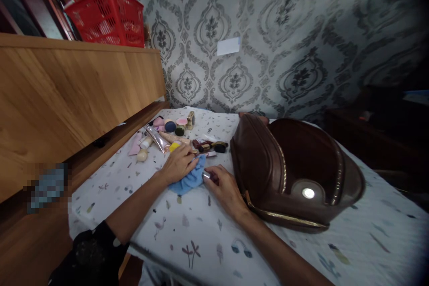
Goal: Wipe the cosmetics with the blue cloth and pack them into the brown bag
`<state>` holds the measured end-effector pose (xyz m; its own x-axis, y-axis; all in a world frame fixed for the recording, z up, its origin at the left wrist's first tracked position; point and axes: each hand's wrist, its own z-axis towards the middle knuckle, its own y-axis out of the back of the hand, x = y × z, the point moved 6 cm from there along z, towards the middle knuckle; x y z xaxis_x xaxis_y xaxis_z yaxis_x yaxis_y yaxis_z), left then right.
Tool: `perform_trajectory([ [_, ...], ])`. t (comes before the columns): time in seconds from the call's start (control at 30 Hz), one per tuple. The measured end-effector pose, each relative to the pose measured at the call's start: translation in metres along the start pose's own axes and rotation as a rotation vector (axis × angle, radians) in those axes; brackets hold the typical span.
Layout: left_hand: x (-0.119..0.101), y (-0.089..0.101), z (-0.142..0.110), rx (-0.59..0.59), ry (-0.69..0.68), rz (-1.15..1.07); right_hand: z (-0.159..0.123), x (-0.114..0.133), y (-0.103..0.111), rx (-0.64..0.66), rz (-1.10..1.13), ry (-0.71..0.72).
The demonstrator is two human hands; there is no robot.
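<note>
My left hand (pixel 180 161) rests on a crumpled blue cloth (pixel 188 182), its fingers bent over the cloth's upper edge beside a group of cosmetics. Between the closed fingers of my right hand (pixel 226 189) is a small silver-ended tube (pixel 206 174), like a lipstick, its end against the cloth. Just beyond my hands lie dark makeup items (pixel 208 145) and a small pink-and-white tube (pixel 210 154). Further left are a shiny pink squeeze tube (pixel 157 137), a round beige item (pixel 142 156), a yellow item (pixel 174 147) and a dark blue round item (pixel 170 126).
A brown leather bag (pixel 258 161) stands unzipped to the right of my right hand. At the left rises a wooden headboard (pixel 80 85) with a red plastic basket (pixel 112 18) on top. Behind is a patterned wall (pixel 261 53); the printed sheet (pixel 201 250) covers the surface.
</note>
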<state>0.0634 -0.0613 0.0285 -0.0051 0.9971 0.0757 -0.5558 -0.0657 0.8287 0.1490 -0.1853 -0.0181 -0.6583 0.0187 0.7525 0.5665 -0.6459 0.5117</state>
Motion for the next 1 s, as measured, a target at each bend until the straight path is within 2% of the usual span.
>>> perform_trajectory([
  [0.13,0.009,0.004,-0.005,-0.014,0.058,-0.032,0.0,-0.001,-0.001,-0.003,-0.009,-0.002],
  [0.33,-0.008,-0.001,-0.007,0.093,-0.122,-0.165,0.0,-0.004,-0.001,-0.007,0.012,-0.015],
  [0.4,-0.011,-0.003,-0.007,0.124,-0.132,-0.172,0.0,-0.004,0.0,-0.019,0.018,-0.004],
  [0.7,0.003,-0.005,-0.008,0.129,-0.078,-0.161,-0.002,0.002,0.003,-0.015,-0.001,0.026],
  [1.0,0.02,-0.005,-0.011,0.103,0.017,-0.143,-0.005,0.007,0.002,-0.012,-0.009,-0.051],
])
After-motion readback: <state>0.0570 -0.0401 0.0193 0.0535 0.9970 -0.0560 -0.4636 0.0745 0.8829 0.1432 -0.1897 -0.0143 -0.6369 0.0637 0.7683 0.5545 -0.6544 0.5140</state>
